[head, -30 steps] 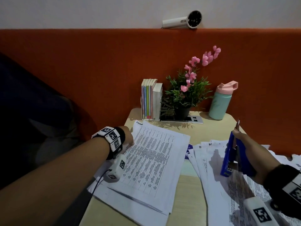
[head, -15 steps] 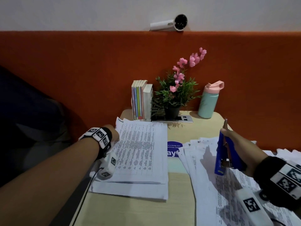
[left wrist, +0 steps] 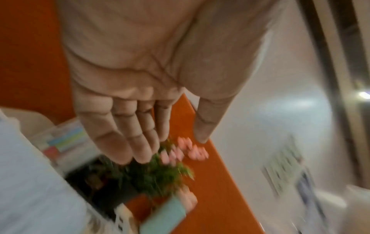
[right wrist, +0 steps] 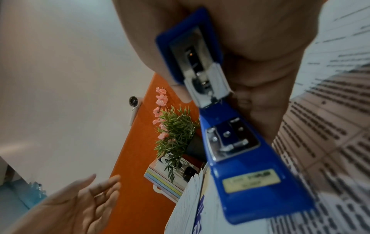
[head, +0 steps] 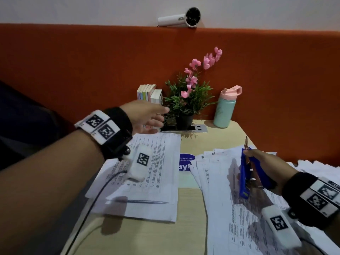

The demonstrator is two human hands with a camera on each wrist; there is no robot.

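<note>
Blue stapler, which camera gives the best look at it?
The right wrist view: the blue stapler fills the frame, metal plate and label visible, gripped by the right hand. The head view shows it small, held above the fanned papers. The left wrist view shows none of it.

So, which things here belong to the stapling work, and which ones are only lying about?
Part of the job: blue stapler, gripped by the right hand; neat paper stack on the left; spread sheets on the right; left hand, open, holding nothing.
Lying about: books, potted plant, water bottle, white device on the ledge, blue sticker.
</note>
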